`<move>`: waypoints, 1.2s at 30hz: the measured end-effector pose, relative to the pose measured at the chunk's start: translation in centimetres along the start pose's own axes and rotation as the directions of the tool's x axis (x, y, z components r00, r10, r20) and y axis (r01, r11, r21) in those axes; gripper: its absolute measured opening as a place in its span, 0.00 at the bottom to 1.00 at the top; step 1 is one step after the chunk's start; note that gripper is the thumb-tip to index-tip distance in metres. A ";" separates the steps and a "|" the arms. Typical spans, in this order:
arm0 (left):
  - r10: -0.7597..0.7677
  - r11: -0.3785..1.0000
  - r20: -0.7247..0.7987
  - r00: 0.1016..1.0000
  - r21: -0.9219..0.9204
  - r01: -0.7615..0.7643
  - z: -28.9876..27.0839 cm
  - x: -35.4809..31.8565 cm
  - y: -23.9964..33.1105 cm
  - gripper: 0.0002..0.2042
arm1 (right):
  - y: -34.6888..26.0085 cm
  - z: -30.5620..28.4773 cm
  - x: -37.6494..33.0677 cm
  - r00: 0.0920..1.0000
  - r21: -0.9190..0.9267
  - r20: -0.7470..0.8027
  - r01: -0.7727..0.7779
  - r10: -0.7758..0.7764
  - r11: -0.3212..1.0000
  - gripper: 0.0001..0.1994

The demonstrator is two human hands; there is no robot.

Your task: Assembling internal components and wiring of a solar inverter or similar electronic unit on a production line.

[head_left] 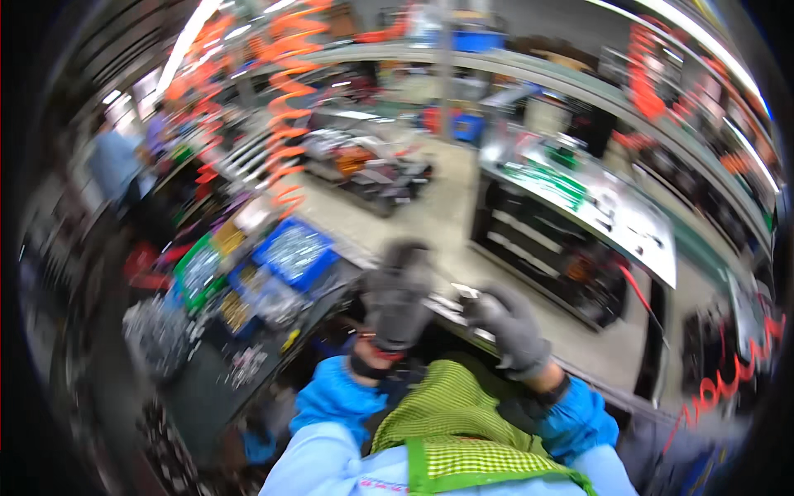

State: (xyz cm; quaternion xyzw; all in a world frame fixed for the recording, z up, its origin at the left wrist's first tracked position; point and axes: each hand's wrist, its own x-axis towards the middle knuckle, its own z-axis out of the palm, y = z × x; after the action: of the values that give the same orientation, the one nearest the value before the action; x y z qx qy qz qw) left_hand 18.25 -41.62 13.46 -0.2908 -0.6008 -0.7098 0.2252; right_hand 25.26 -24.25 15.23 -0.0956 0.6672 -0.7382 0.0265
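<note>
At the middle of the frame, the gloved left hand (401, 298) is over the bench's near edge; blur hides whether it grips anything. Just right of it, the gloved right hand (511, 331) grasps a small shiny piece (466, 295) at its fingertips, above that edge. Bare bench (451, 186) opens beyond, between a dark assembly (364, 165) upper left of centre and a metal-topped case (653, 252) right of centre.
</note>
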 end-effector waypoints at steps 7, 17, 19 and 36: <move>-0.039 0.998 0.433 0.901 0.060 0.015 -0.8 -2.0 4.0 0.10 | 0.7 -0.1 -0.1 0.985 0.270 0.150 -0.125 0.086 0.955 0.14; -0.076 0.972 0.194 0.978 0.232 0.029 -1.5 -3.6 1.8 0.05 | 2.1 -0.1 -0.6 0.997 0.099 0.058 -0.048 0.043 0.994 0.19; -0.105 0.976 0.047 0.993 0.199 0.093 -1.2 -3.7 1.4 0.05 | 2.0 0.1 -0.9 0.997 0.051 0.037 -0.062 0.061 0.997 0.22; -0.164 0.972 0.089 0.982 0.183 0.146 1.1 -5.5 0.3 0.04 | 5.4 -0.2 -0.9 0.968 -0.217 -0.108 0.201 -0.228 0.955 0.24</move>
State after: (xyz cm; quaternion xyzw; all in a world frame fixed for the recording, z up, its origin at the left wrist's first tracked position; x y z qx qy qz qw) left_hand 22.68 -40.75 10.04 -0.2584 -0.6926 -0.6536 0.1624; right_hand 25.62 -24.48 9.77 -0.1208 0.7253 -0.6691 -0.1080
